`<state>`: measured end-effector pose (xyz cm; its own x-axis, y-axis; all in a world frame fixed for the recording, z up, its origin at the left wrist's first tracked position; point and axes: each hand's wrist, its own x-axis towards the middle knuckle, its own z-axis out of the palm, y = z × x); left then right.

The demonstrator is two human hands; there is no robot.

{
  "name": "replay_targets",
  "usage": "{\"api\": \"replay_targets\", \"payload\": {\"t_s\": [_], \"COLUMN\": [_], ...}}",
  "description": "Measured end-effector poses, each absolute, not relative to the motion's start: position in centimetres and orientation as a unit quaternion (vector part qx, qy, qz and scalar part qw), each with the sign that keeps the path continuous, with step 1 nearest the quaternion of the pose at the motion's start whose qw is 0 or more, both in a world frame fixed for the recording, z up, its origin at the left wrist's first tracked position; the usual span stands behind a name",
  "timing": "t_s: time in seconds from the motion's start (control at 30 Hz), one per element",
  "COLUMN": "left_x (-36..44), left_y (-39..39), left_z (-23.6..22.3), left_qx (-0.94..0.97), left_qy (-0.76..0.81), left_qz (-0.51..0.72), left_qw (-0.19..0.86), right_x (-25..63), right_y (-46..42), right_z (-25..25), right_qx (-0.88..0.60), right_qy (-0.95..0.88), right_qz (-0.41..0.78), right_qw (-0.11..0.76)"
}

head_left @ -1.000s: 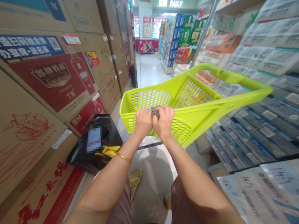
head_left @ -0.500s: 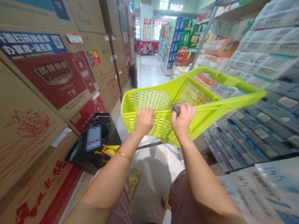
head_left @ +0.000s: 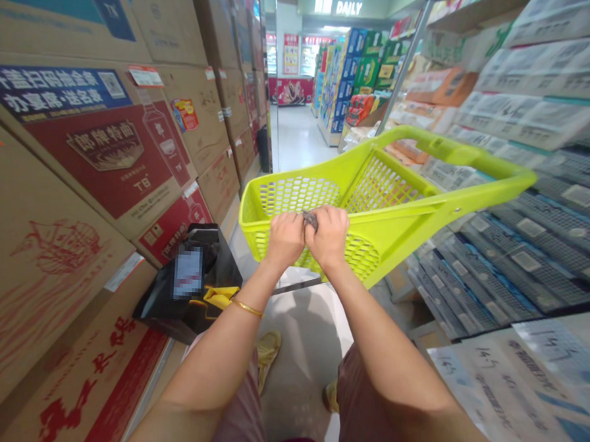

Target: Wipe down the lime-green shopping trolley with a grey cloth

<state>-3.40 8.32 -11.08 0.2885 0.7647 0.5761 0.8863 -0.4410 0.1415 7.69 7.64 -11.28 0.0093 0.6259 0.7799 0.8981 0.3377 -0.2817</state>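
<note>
- The left hand [head_left: 286,237] was closed over the near rim of a lime-green plastic shopping cart [head_left: 393,233], knuckles up.
- The right hand [head_left: 330,233], just beside the left, was gripping a crumpled dark grey cloth [head_left: 309,219] on the same rim.
- The cloth showed only as a small, wrinkled wad between the two hands. It looked soft, limp and light, with nothing to break; a bunched hold between thumb and fingers suited it.
- The cart's basket spread under and beyond both hands. Its plastic looked stiff and hard, fairly smooth, perhaps a little slippery, and not fragile; the whole was probably too bulky to lift easily, yet steady enough to lean on.
- The near rim beneath the hands looked narrow enough to wrap fingers over.
- The walls below and beyond the hands were pierced with rows of rounded slots, between plain solid bands.
- The thick, rounded loop handle [head_left: 505,173], right of the right hand and farther off, seemed the best hold for steering.
</note>
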Motion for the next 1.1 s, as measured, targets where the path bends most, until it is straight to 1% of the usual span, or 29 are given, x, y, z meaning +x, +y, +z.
{"api": "replay_targets", "payload": {"t_s": [0.13,0.23,0.37,0.6,0.87,1.1], "left_x": [-4.0,-4.8,-5.9,-4.7,-4.2,-4.6], "left_y": [8.1,8.0,7.9,7.3,7.4,7.6], "left_z": [-11.1,-11.2,-11.3,-11.7,-11.8,-11.7], "left_qx": [-0.803,-0.785,-0.781,-0.799,-0.798,-0.799], "left_qy": [-0.499,-0.515,-0.541,-0.522,-0.518,-0.522], "left_qz": [-0.303,-0.319,-0.292,-0.288,-0.299,-0.290], "left_qw": [0.117,0.129,0.110,0.080,0.067,0.073], "right_x": [8.2,8.6,9.2,9.7,6.0,6.8], "right_y": [7.2,7.1,7.0,7.1,7.0,7.0], "right_z": [-10.8,-10.7,-10.5,-10.5,-11.7,-11.2], "right_qx": [-0.556,-0.554,-0.573,-0.613,-0.564,-0.560], "right_qy": [-0.697,-0.702,-0.690,-0.633,-0.676,-0.704], "right_qz": [-0.176,-0.182,-0.187,-0.188,-0.126,-0.154], "right_qw": [0.417,0.408,0.401,0.435,0.458,0.408]}}
